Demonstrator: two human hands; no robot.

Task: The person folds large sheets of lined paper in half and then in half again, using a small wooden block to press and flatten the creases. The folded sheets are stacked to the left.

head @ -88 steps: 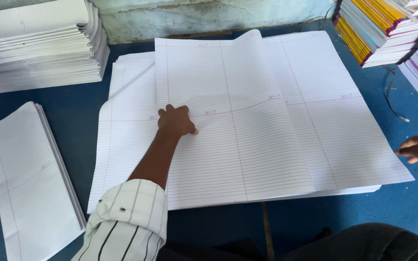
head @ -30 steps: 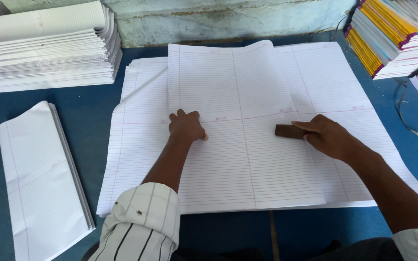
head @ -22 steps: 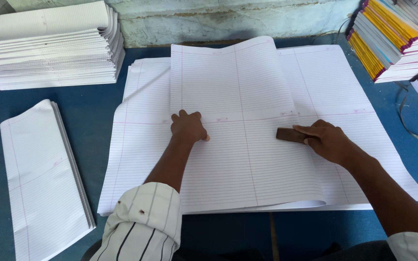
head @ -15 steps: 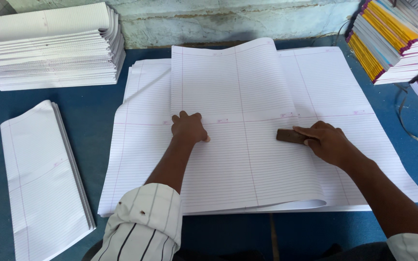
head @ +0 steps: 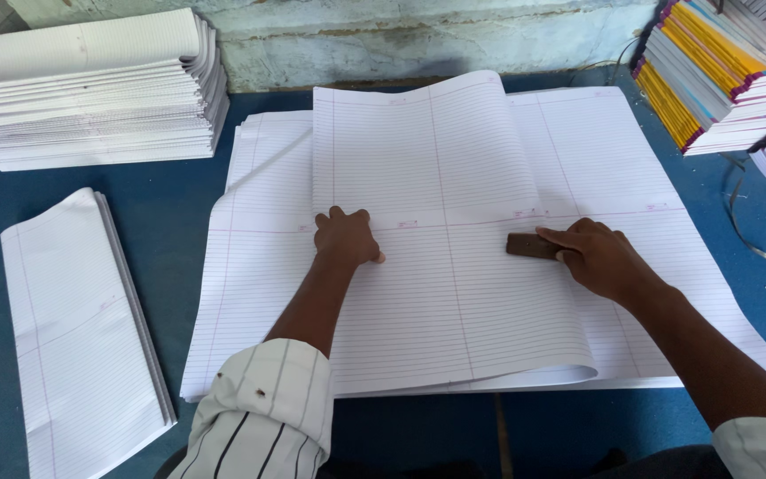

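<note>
Two hands on folded white ruled paper sheet (head: 454, 266): left hand (head: 346, 238) pressing, fingers curled; right hand (head: 600, 259) closed around small brown wooden block (head: 532, 246) at sheet's centre crease.

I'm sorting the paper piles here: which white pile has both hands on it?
The big ruled-sheet pile in the middle: the left hand presses it and the right hand holds a brown block on it. The folded pile and the back-left stack lie untouched.
</note>
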